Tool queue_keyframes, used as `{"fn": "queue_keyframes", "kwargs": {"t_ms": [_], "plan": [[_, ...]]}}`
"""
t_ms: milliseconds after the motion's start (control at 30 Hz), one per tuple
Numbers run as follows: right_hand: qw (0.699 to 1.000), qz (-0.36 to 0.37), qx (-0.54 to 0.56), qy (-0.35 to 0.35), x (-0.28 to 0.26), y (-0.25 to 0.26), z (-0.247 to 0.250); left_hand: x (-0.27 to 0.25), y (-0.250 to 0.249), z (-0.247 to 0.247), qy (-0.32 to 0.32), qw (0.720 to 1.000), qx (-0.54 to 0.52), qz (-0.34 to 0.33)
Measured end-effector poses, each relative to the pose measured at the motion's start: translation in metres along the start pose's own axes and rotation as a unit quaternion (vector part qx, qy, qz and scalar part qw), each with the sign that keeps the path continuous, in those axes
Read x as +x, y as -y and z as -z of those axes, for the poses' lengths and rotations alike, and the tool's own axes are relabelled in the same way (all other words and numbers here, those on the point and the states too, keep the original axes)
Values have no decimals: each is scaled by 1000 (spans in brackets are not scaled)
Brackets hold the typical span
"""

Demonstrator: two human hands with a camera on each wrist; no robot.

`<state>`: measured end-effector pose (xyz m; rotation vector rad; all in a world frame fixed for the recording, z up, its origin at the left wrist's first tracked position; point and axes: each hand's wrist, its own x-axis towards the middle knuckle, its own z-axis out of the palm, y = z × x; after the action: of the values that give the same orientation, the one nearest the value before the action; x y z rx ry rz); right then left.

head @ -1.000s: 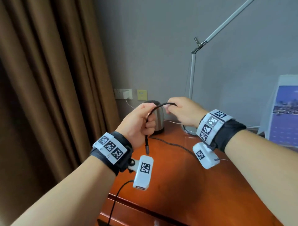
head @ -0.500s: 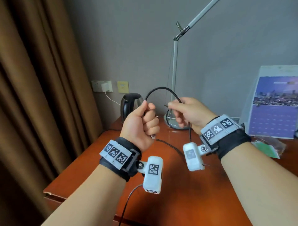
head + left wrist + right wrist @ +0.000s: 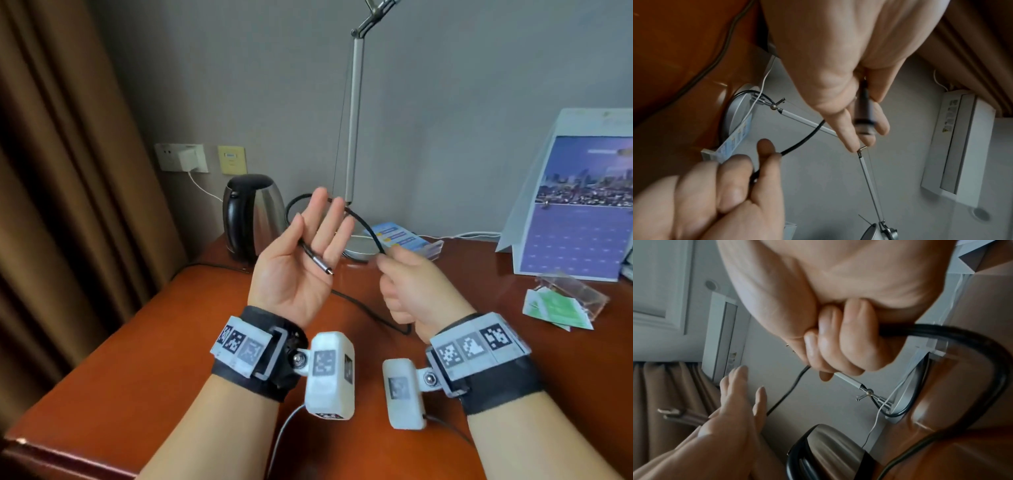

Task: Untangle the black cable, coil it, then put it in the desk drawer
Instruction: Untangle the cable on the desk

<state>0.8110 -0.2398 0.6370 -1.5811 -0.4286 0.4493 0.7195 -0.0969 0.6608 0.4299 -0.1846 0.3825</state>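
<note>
The black cable (image 3: 364, 224) arcs in the air between my two hands above the reddish wooden desk (image 3: 178, 342). My left hand (image 3: 317, 226) is palm up with straight fingers. The cable's metal plug (image 3: 320, 263) lies across it, seen close up in the left wrist view as plug (image 3: 863, 113). From there the cable loops behind my left fingers and runs down to my right hand (image 3: 394, 267), which pinches it with curled fingers. The right wrist view shows that hand (image 3: 828, 353) gripping the cable (image 3: 789, 395). Another black stretch (image 3: 370, 311) lies on the desk below; I cannot tell whether it is the same cable.
A steel kettle (image 3: 253, 212) stands at the back left, beside a desk lamp (image 3: 352, 137) with a round base. A card holder (image 3: 404, 238), a standing calendar (image 3: 579, 205) and a clear holder with green packets (image 3: 561, 301) are to the right. A brown curtain (image 3: 68, 171) hangs left.
My left hand has opened from a fist to a flat upturned palm, with the plug end now lying on it. My right hand keeps its pinch and has dropped lower.
</note>
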Motion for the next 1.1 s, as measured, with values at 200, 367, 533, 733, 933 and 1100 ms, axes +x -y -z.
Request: {"fn": "queue_keyframes", "kwargs": {"t_ms": [200, 367, 533, 733, 933, 1100], "plan": [[998, 11, -58, 8, 0, -5, 1, -1, 15, 26, 52, 998, 31, 16], [982, 73, -171, 17, -7, -10, 5, 2, 12, 35, 42, 998, 44, 1], [950, 122, -285, 31, -17, -9, 2, 6, 9, 42, -19, 999, -6, -25], [957, 100, -267, 53, -17, -11, -2, 7, 8, 44, -60, 995, 43, -64], [962, 119, -246, -24, -14, -8, 7, 12, -26, 56, -169, 964, 6, -206], [949, 198, -232, -77, -15, -4, 10, 11, -22, 56, -211, 936, 169, -223]]}}
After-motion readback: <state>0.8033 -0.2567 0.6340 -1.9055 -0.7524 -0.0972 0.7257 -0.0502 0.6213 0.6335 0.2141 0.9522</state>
